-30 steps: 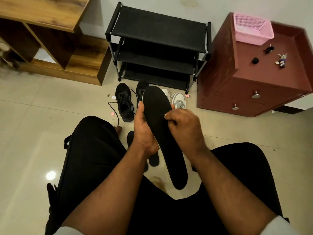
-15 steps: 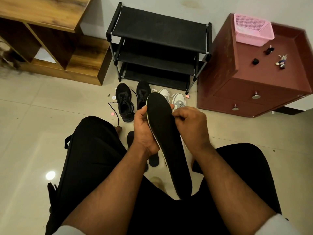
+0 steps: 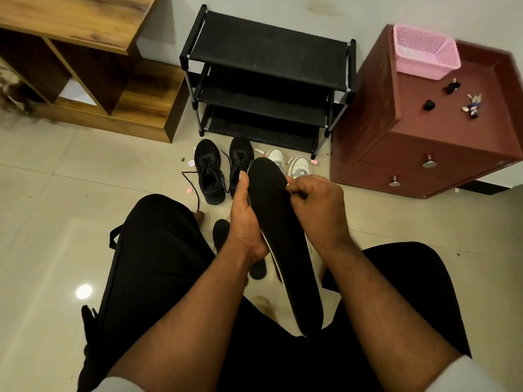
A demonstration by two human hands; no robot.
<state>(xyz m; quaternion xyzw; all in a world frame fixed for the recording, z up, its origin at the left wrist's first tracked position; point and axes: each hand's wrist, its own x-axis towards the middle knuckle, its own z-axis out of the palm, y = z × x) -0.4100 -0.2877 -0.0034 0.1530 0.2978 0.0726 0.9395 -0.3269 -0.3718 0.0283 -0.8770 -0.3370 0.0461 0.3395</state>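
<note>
Stretching from a rounded toe to a narrower heel, the long black insole (image 3: 285, 250) looks matte and fabric-faced, with a thin pale edge. The left grip (image 3: 246, 222) clasps its left side, thumb laid up along the toe. The right grip (image 3: 317, 210) pinches the opposite edge near the toe. The heel half hangs below both, between the knees, above the glossy tiled floor (image 3: 56, 222).
</note>
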